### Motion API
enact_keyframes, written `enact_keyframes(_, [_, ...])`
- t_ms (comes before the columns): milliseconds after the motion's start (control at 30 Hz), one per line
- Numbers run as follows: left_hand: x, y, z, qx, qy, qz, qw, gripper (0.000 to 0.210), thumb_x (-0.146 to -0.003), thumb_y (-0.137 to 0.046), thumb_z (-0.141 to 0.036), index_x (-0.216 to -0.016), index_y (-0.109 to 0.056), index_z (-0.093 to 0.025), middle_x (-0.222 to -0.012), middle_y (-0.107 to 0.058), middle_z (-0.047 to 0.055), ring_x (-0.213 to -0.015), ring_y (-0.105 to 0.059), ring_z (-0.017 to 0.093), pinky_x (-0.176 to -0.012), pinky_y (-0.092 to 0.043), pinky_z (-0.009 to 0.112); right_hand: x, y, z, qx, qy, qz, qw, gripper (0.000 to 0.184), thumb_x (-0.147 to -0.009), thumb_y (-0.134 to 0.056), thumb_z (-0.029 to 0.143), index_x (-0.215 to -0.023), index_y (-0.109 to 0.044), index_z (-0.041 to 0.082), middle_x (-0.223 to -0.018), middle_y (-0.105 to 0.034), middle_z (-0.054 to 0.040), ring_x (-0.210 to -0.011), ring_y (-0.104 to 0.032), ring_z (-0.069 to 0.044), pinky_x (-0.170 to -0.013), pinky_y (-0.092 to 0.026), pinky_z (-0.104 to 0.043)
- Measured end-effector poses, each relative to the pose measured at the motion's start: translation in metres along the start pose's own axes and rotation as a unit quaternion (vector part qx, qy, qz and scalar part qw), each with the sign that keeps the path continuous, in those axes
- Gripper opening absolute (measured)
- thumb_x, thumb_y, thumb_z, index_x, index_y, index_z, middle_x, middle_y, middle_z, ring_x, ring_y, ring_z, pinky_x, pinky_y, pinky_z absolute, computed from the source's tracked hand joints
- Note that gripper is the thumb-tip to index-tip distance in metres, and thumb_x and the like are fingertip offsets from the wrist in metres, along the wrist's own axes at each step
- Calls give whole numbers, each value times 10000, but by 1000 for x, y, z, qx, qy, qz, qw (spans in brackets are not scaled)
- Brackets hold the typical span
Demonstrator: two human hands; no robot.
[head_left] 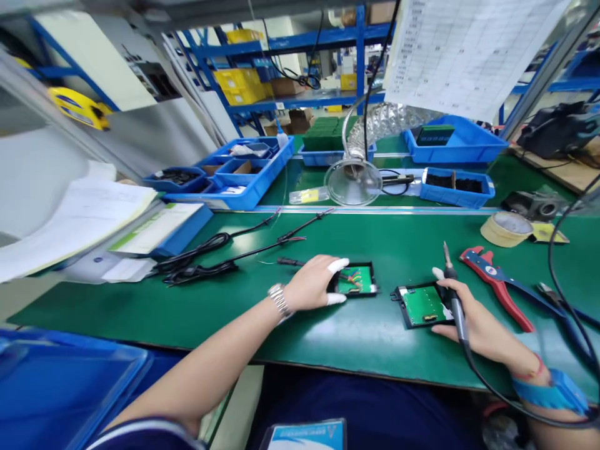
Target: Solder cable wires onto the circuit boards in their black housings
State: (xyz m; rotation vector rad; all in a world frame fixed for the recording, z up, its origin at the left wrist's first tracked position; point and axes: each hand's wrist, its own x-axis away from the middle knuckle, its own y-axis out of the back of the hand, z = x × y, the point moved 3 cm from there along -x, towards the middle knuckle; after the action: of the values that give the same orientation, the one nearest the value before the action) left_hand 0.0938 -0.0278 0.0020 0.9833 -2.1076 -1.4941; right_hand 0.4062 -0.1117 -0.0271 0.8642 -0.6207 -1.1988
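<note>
My left hand [312, 284], white covers on its fingertips, is closed on the left edge of a black housing [374, 278]. Inside that housing is a green circuit board with several coloured wires. A black cable end [287, 261] runs under my left hand. In my right hand [480, 325] is a soldering iron [455, 306], its tip pointing up and away. The thumb and fingers of this hand also sit around the right edge of a second black housing [407, 312]. Its green board bears a small connector and shows no coloured wires. Both housings lie flat on the bench.
Red-and-blue wire strippers [499, 284] and blue-handled cutters [565, 306] lie at right, near a tape roll [506, 229]. Black cables [201, 265] lie at left. Behind are a clear extraction funnel [354, 182], a blue divided tray [253, 190] and a blue bin [457, 189].
</note>
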Motion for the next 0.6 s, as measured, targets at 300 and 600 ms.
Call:
enact_keyframes(300, [-63,8,41,44,44,-85,994,586,-727,-664,-338,-1265,-453,-239,-1367,-407,62,-1262,-341,229,-1082,-212,349,5,-13,-14,28,39,-81,996,618,-705,-631,473,-1193,-341,229,-1194,-531,-111,-840,-630,-227,-728,-527,-332])
enact_keyframes(600, [25,42,139,66,338,-233,909,131,-679,-697,-161,-795,-637,-173,-819,-576,76,-1016,-525,310,-963,-352,428,12,-48,23,31,100,-78,991,547,-745,-600,413,-1194,-335,248,-1235,-522,-112,-1042,-582,-260,-830,-512,-361])
